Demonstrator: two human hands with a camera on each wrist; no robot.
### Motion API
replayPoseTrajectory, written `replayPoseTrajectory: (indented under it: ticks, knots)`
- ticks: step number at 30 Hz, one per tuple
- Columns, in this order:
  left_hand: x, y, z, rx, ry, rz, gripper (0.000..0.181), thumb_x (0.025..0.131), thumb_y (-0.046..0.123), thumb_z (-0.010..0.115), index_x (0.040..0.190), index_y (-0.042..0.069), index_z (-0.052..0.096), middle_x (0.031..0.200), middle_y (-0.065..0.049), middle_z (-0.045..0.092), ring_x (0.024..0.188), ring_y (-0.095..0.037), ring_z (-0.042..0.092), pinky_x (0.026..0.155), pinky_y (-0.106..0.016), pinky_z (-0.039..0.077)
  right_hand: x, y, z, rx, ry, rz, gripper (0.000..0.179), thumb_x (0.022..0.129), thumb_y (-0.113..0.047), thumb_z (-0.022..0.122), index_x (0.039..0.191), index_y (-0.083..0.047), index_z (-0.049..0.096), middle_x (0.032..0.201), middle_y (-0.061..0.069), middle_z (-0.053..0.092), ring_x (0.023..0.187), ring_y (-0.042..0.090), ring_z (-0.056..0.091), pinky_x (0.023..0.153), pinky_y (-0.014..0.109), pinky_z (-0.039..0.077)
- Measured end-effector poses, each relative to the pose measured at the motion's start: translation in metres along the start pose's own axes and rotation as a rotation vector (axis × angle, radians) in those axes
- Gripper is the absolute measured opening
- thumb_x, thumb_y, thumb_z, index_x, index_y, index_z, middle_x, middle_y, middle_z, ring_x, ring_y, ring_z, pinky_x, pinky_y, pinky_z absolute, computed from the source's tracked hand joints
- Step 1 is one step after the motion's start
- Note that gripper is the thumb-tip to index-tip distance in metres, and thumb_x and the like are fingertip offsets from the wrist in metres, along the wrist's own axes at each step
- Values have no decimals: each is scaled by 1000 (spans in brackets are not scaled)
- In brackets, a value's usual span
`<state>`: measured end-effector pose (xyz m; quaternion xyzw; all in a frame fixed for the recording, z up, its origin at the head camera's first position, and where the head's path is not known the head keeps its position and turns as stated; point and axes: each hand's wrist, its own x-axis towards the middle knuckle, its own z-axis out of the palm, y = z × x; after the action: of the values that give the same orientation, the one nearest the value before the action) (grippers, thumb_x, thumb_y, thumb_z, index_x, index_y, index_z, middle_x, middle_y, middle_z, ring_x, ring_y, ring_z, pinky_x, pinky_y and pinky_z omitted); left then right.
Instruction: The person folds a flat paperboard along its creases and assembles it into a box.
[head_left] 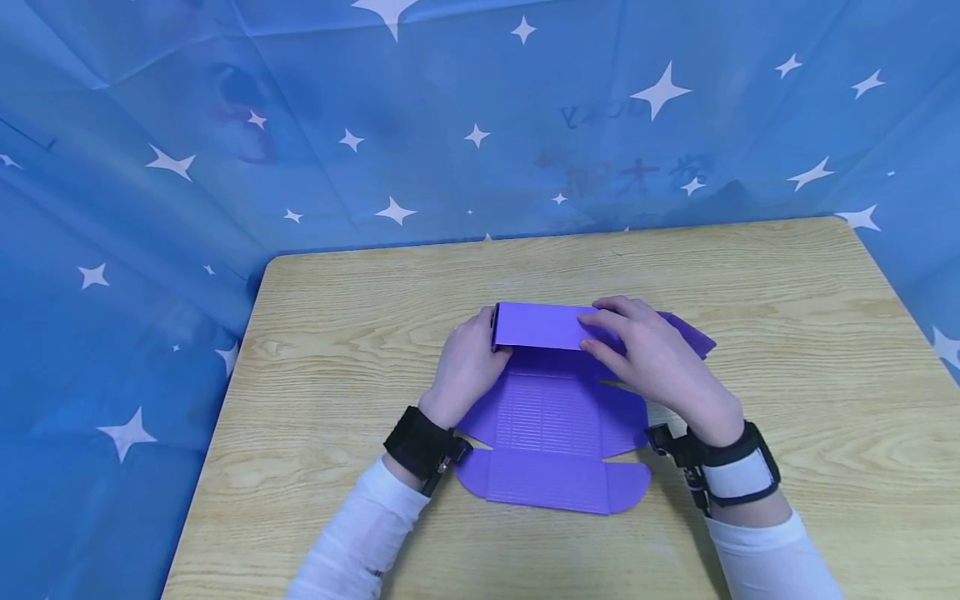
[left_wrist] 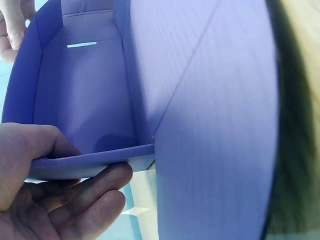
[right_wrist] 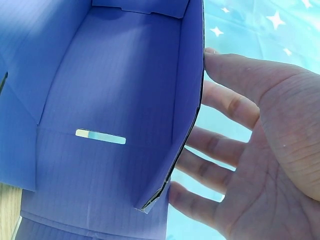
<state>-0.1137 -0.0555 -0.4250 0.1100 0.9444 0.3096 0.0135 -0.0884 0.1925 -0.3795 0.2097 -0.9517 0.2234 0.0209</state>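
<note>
A purple cardboard box (head_left: 547, 412), partly folded, stands over the middle of the table. Its flat flap with rounded corners (head_left: 547, 481) lies toward me, and a raised section (head_left: 543, 325) stands at the far side. My left hand (head_left: 468, 362) pinches the folded end wall (left_wrist: 95, 161), thumb inside and fingers outside. The right hand (head_left: 648, 346) lies against the raised section near its right end. In the right wrist view its thumb and spread fingers (right_wrist: 215, 142) touch the outside of a side wall (right_wrist: 190, 85). That end has an unfolded flap (head_left: 690, 336) sticking out right.
A wood-grain table (head_left: 330, 358) lies beneath the box. Behind it and along the left hangs a blue cloth with white stars (head_left: 480, 100). A narrow slot (right_wrist: 101, 136) cuts through the box panel near its right end. Both wrists wear black straps with cameras.
</note>
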Motion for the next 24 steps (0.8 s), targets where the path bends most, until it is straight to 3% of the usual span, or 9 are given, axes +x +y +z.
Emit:
replayPoseTrajectory:
  ticks: [12, 20, 24]
  knots:
    - [0, 0, 3, 32, 13, 9, 36, 92, 7, 74, 125, -4, 64, 107, -23, 78, 98, -40, 77, 77, -52, 62, -1, 0, 0, 0, -3, -2, 37, 101, -23, 72, 132, -4, 72, 136, 25, 66, 126, 45, 65, 104, 61, 56]
    - [-1, 3, 9, 58, 97, 18, 18, 93, 4, 71, 109, -4, 66, 96, -23, 78, 87, -41, 78, 68, -52, 61, 0, 0, 0, 4, -3, -5, 37, 101, -23, 72, 132, -3, 72, 138, 25, 66, 128, 45, 64, 106, 61, 55]
    - [-2, 3, 11, 67, 113, 19, 18, 93, 4, 71, 108, -4, 66, 94, -23, 78, 84, -41, 77, 66, -52, 60, 0, 0, -1, 3, -5, -6, 37, 101, -23, 71, 132, -3, 72, 139, 26, 65, 129, 46, 64, 107, 61, 55]
